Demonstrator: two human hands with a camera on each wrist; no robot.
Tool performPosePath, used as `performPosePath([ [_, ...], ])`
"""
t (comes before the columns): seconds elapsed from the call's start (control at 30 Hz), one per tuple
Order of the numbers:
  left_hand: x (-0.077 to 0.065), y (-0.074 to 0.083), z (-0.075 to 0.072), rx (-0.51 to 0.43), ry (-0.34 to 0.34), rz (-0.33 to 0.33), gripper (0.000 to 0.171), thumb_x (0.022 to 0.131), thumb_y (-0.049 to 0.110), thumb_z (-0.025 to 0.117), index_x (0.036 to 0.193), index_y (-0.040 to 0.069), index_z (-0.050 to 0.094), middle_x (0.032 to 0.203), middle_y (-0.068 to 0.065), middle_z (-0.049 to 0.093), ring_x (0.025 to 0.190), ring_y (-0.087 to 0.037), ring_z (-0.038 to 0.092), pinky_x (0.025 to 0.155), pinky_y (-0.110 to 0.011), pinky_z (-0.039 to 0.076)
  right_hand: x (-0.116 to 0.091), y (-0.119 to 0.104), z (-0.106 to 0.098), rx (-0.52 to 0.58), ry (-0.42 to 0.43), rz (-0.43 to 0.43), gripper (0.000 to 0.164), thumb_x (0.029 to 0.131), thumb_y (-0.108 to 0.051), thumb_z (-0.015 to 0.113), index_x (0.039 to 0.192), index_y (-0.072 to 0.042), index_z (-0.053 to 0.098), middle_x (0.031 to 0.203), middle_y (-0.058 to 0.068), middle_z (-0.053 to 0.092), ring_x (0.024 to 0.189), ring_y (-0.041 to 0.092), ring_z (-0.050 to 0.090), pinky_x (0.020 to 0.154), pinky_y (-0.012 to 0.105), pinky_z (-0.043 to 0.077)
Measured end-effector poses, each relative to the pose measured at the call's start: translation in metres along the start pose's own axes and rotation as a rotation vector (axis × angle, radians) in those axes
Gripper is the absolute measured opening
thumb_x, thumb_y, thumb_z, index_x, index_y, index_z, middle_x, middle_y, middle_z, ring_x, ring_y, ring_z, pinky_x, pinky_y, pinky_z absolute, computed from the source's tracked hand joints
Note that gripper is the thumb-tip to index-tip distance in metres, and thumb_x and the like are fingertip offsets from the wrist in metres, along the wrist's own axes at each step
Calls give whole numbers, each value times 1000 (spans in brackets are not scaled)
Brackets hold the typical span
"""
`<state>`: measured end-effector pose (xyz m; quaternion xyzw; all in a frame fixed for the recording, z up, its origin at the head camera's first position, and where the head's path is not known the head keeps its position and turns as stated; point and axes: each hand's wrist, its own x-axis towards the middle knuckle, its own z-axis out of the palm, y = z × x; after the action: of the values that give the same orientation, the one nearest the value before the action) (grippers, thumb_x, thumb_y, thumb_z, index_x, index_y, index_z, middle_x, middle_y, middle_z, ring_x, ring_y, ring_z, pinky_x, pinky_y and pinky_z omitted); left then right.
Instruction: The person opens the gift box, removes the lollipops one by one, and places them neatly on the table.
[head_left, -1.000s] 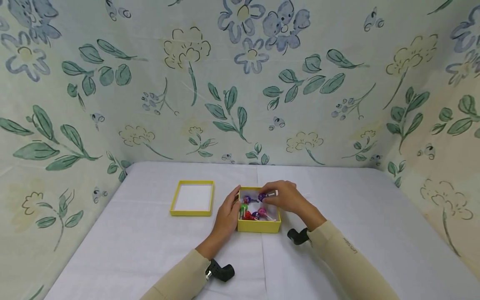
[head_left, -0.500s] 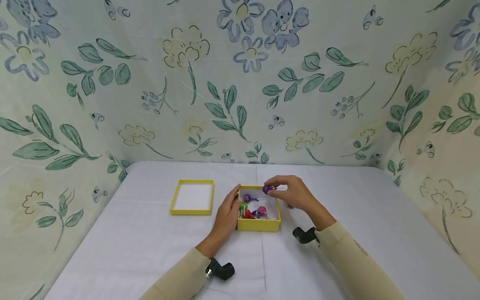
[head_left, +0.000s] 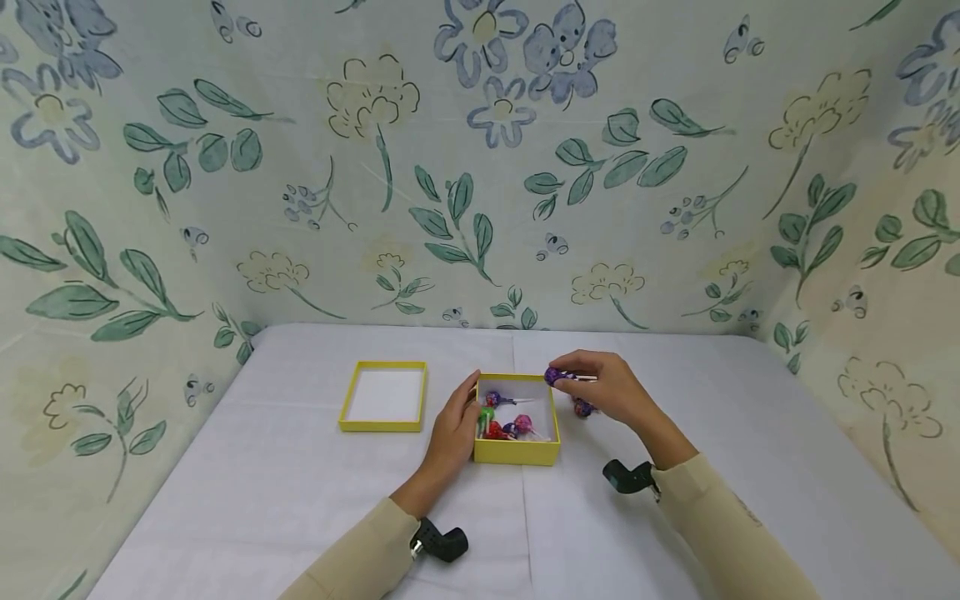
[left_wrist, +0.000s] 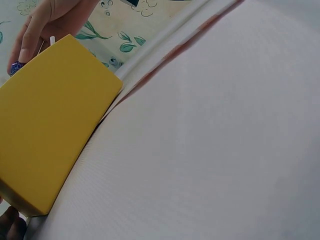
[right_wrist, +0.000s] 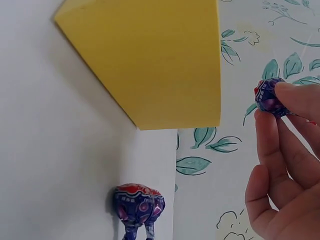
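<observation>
Pinched between thumb and fingertips of the right hand (head_left: 613,387), a purple-wrapped lollipop (head_left: 555,376), near the far right corner of the yellow box (head_left: 517,452); below this grip, on white cloth (head_left: 247,517), more purple-wrapped candy (right_wrist: 138,202), count unclear; left of the grip, inside the box, assorted lollipops (head_left: 497,430), red, pink, green and purple; against the box's left wall, the left hand (head_left: 450,429), whether clamped or merely pressing, cannot tell; farther left, well apart from the grip, a yellow-rimmed lid (head_left: 386,396).
</observation>
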<state>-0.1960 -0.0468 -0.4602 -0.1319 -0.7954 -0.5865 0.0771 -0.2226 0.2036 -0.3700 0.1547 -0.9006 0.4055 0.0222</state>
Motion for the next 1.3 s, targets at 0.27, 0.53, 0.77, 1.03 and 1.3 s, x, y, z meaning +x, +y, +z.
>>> performPosePath([
  [0.27, 0, 1, 0, 0, 4, -20, 49, 104, 17, 38, 150, 30, 32, 153, 8, 34, 138, -14, 34, 114, -37, 29, -9, 12, -4, 30, 32, 15, 27, 86, -20, 72, 113, -13, 70, 111, 3, 67, 109, 26, 63, 90, 42, 54],
  [0.53, 1, -1, 2, 6, 6, -20, 48, 104, 17, 38, 151, 26, 32, 153, 8, 34, 139, -14, 34, 114, -37, 29, -22, 27, -7, 45, 60, 45, 32, 85, -31, 74, 114, -17, 70, 114, 3, 67, 112, 28, 61, 91, 45, 53],
  [0.77, 1, 2, 1, 8, 5, -13, 48, 104, 17, 37, 151, 25, 32, 153, 8, 33, 139, -14, 34, 114, -37, 28, -33, 38, -10, 83, 71, 60, 27, 87, -25, 72, 113, -16, 71, 114, 3, 68, 109, 26, 62, 91, 44, 53],
  [1.03, 2, -1, 2, 8, 7, -18, 48, 104, 17, 37, 151, 23, 32, 153, 8, 33, 139, -14, 34, 114, -38, 28, -38, 48, -10, 119, 81, 76, 28, 86, -26, 74, 111, -15, 72, 113, 5, 68, 103, 22, 65, 85, 32, 56],
  [1.3, 1, 0, 2, 9, 6, -19, 48, 104, 18, 37, 151, 25, 32, 153, 9, 33, 139, -13, 33, 114, -36, 28, -40, 56, -11, 134, 35, 105, 26, 85, -24, 74, 110, -17, 71, 115, 3, 68, 102, 20, 64, 85, 29, 55],
])
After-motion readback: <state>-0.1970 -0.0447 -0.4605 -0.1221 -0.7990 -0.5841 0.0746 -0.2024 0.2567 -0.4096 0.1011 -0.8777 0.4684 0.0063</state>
